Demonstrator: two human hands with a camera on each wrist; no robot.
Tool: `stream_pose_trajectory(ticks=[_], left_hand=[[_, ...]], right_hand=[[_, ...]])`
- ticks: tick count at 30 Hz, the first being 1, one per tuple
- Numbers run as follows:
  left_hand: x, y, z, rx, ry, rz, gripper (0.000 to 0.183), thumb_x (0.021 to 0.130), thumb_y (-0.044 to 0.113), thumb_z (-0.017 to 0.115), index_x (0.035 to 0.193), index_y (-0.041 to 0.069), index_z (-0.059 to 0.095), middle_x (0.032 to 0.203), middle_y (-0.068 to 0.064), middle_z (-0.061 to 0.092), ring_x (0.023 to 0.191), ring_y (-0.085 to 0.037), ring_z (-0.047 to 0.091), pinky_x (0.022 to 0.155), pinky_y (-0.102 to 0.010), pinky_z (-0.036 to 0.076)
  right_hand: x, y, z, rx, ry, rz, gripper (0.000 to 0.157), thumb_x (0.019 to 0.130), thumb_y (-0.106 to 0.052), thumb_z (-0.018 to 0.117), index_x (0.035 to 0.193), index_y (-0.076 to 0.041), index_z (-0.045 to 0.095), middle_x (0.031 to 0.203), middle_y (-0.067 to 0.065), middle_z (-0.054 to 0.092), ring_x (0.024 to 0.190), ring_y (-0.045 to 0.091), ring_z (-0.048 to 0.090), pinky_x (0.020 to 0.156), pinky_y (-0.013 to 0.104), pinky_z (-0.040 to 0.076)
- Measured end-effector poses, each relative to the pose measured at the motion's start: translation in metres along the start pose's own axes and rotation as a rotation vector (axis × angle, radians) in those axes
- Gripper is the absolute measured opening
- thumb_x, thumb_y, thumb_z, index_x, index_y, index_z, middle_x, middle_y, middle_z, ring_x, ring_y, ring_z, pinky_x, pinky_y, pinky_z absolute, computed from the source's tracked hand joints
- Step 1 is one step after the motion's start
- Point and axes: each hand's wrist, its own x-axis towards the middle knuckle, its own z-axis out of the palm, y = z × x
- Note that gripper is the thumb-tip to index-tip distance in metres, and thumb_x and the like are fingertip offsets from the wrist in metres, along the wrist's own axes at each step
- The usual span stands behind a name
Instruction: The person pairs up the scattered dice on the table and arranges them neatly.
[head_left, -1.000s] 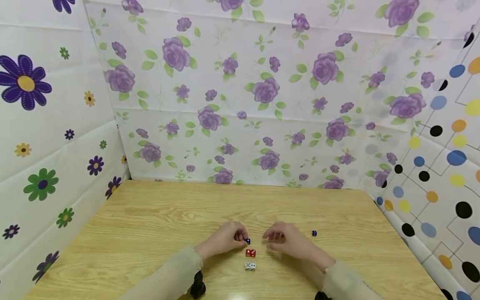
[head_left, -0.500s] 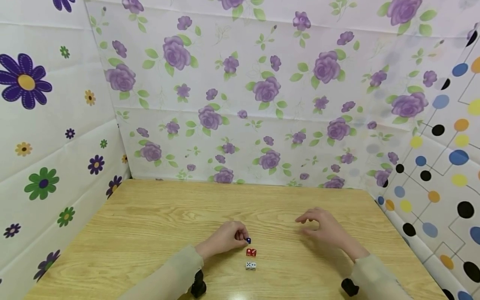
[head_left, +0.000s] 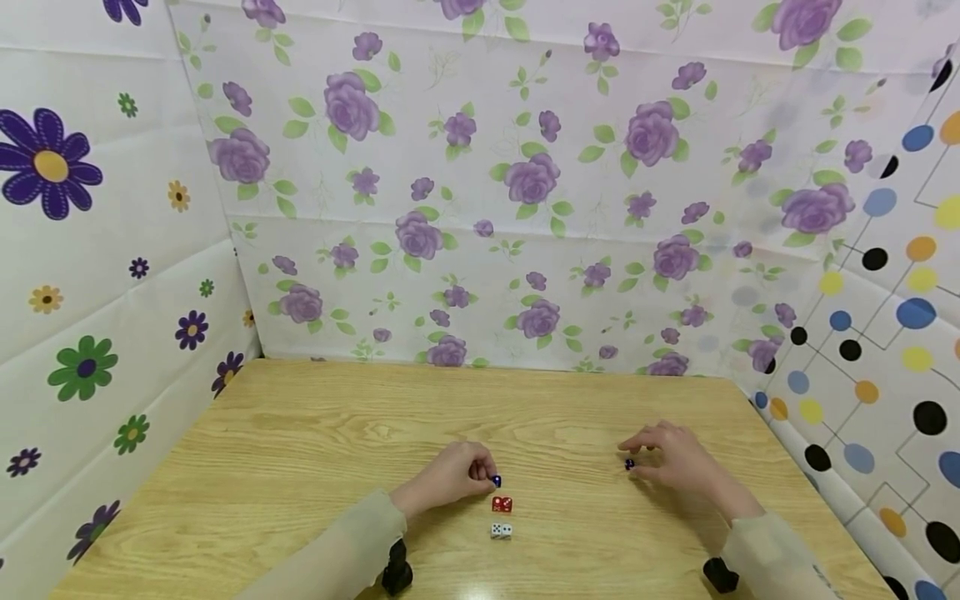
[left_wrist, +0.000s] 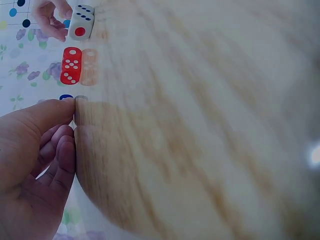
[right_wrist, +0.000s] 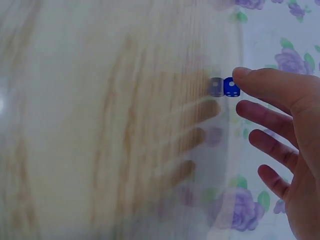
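My left hand (head_left: 459,472) rests on the table and pinches a blue die (head_left: 497,481), which its fingertips mostly cover in the left wrist view. Just nearer me lie two red dice (head_left: 502,504) side by side, and below those two white dice (head_left: 502,531), also paired. Over on the right, my right hand (head_left: 675,460) spreads its thumb and forefinger about a second blue die (head_left: 629,464). In the right wrist view that blue die (right_wrist: 231,87) sits right at the thumb tip, with the other fingers (right_wrist: 272,150) apart and loosely bent.
The wooden table (head_left: 360,408) runs back to a flowered cloth wall (head_left: 480,275). Patterned cloth also closes off the left side (head_left: 150,333) and the dotted right side (head_left: 885,367). Black wrist cameras (head_left: 396,575) hang under both sleeves.
My right hand has moved right from beside the dice rows to the far blue die, its thumb and forefinger now around it. The left hand has stayed put on its blue die.
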Motion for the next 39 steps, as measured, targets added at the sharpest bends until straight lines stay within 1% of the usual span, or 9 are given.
stream_pose_trajectory(ticks=[4,8,11,15,17,20,26,34,39], left_hand=[[0.0,0.001,0.0,-0.009,-0.001,0.0,0.006,0.086,0.007,0.075,0.088,0.008,0.069,0.081,0.001,0.066,0.067,0.001,0.052,0.064,-0.016,0.047],[0.0,0.0,0.0,-0.016,0.001,0.0,0.007,0.086,0.006,0.075,0.088,0.008,0.069,0.08,0.001,0.065,0.067,0.001,0.052,0.064,-0.016,0.047],[0.0,0.0,0.0,-0.016,0.002,0.001,0.007,0.086,0.006,0.075,0.087,0.008,0.069,0.08,0.001,0.065,0.068,0.001,0.052,0.064,-0.016,0.047],[0.0,0.0,0.0,-0.011,0.002,0.005,0.006,0.086,0.007,0.075,0.087,0.008,0.069,0.08,0.001,0.065,0.067,0.002,0.052,0.064,-0.016,0.047],[-0.001,0.001,0.0,-0.011,0.001,0.007,0.006,0.086,0.007,0.075,0.088,0.008,0.069,0.081,0.001,0.065,0.067,0.002,0.051,0.064,-0.016,0.047],[-0.001,0.001,0.0,-0.014,0.001,0.005,0.006,0.086,0.008,0.075,0.088,0.007,0.07,0.081,0.001,0.066,0.067,0.002,0.052,0.064,-0.016,0.048],[-0.001,0.001,0.0,-0.014,0.004,-0.007,0.006,0.087,0.009,0.075,0.089,0.009,0.07,0.081,0.002,0.065,0.068,0.003,0.051,0.064,-0.016,0.048],[-0.001,0.0,0.001,-0.009,0.008,-0.003,0.006,0.087,0.009,0.075,0.089,0.009,0.069,0.08,0.003,0.065,0.068,0.003,0.051,0.064,-0.016,0.048],[-0.002,0.002,0.0,-0.009,0.009,0.003,0.006,0.087,0.008,0.075,0.089,0.008,0.069,0.081,0.002,0.065,0.068,0.002,0.052,0.064,-0.016,0.048]], right_hand=[[-0.002,0.002,0.001,0.01,-0.03,0.051,0.033,0.08,-0.031,0.082,0.111,-0.027,0.074,0.095,-0.016,0.07,0.088,0.012,0.057,0.08,0.038,0.037],[-0.002,0.005,0.002,0.023,-0.037,0.073,0.027,0.081,-0.029,0.081,0.106,-0.03,0.074,0.094,-0.017,0.07,0.089,0.011,0.059,0.081,0.04,0.037],[-0.002,0.005,0.002,0.026,-0.021,0.053,0.022,0.081,-0.028,0.081,0.101,-0.031,0.074,0.093,-0.017,0.07,0.087,0.01,0.061,0.081,0.037,0.039],[-0.003,0.006,0.004,0.011,0.013,0.018,0.017,0.081,-0.026,0.081,0.096,-0.032,0.075,0.091,-0.016,0.071,0.083,0.008,0.062,0.076,0.03,0.044],[-0.003,0.006,0.005,0.004,0.023,0.015,0.017,0.08,-0.026,0.081,0.094,-0.032,0.075,0.09,-0.016,0.072,0.082,0.007,0.062,0.073,0.028,0.046],[-0.003,0.007,0.006,0.008,0.021,0.029,0.016,0.08,-0.025,0.081,0.094,-0.032,0.075,0.09,-0.015,0.071,0.083,0.009,0.062,0.073,0.028,0.046],[-0.002,0.008,0.008,0.071,-0.003,0.058,0.016,0.083,-0.021,0.079,0.095,-0.03,0.075,0.093,-0.014,0.07,0.086,0.01,0.06,0.074,0.029,0.05],[0.001,0.003,0.006,0.135,-0.04,0.098,0.013,0.085,-0.021,0.078,0.096,-0.028,0.075,0.092,-0.014,0.068,0.084,0.008,0.057,0.073,0.028,0.049],[0.005,-0.002,0.007,0.141,-0.03,0.113,0.014,0.084,-0.022,0.078,0.097,-0.027,0.075,0.09,-0.014,0.068,0.083,0.008,0.057,0.072,0.027,0.049]])
